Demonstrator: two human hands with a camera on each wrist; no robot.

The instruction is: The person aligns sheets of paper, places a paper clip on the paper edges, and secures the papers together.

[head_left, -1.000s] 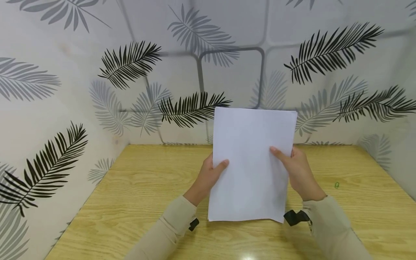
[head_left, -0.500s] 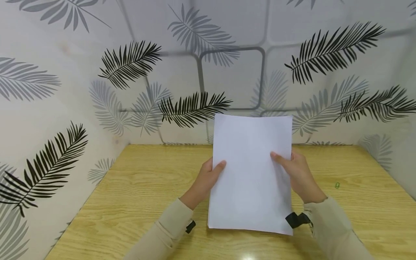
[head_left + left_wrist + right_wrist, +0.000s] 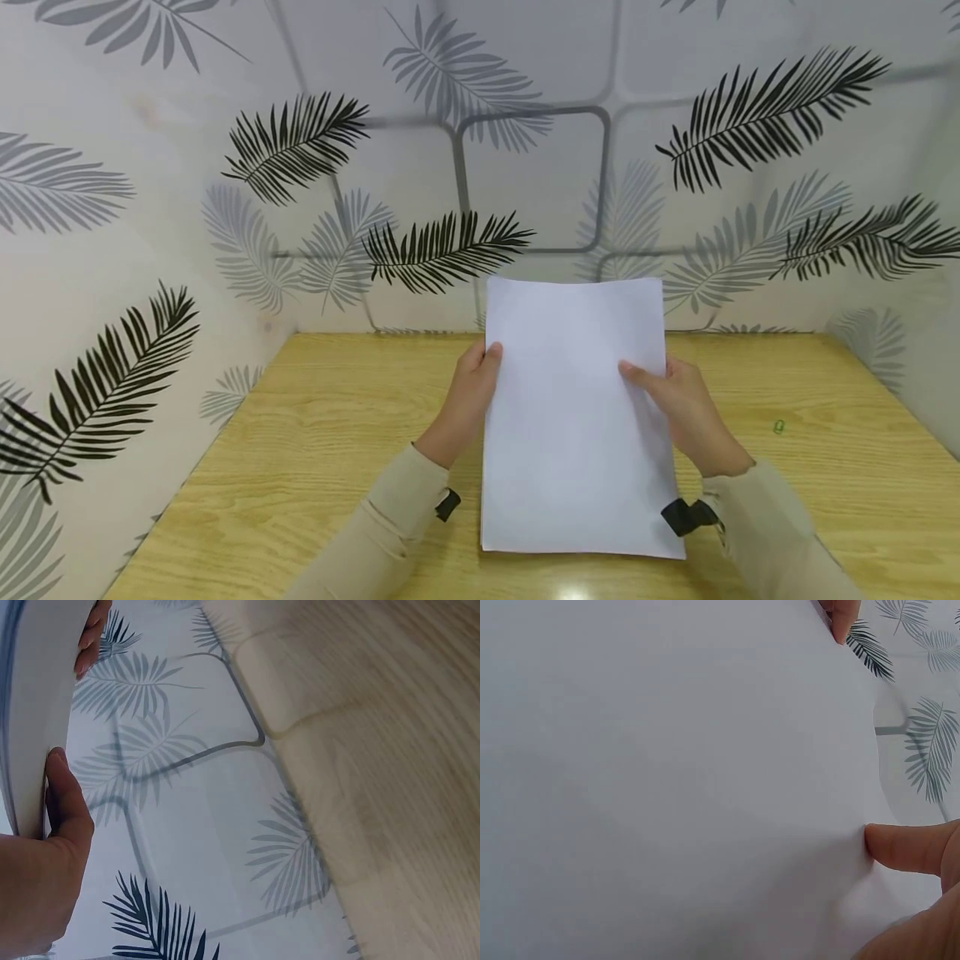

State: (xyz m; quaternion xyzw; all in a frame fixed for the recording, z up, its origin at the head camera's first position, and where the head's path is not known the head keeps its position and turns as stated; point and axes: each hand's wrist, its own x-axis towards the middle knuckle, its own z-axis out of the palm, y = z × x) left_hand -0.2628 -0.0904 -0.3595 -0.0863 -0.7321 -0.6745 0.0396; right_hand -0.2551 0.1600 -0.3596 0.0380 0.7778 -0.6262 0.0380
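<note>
A stack of blank white paper sheets (image 3: 573,433) is held up over the table, its face turned toward me. My left hand (image 3: 467,396) grips the left edge, thumb near the margin. On the opposite edge my right hand (image 3: 686,408) holds the stack with its thumb laid across the front. The left wrist view shows the paper (image 3: 45,705) from its side, the left hand's fingers (image 3: 69,799) behind it. In the right wrist view the white sheet (image 3: 675,765) fills most of the picture, with the right thumb (image 3: 907,847) pressing on it.
The wood-grain table (image 3: 337,417) extends on both sides of the paper. A small green paper clip (image 3: 778,427) lies on it at the right. A leaf-patterned wall (image 3: 420,192) closes off the back and sides. Black straps (image 3: 686,517) show at the wrists.
The stack has come down, its lower edge closer to the table's front. My left thumb has slid outward and up toward the left edge. The right hand has lowered a little with the paper.
</note>
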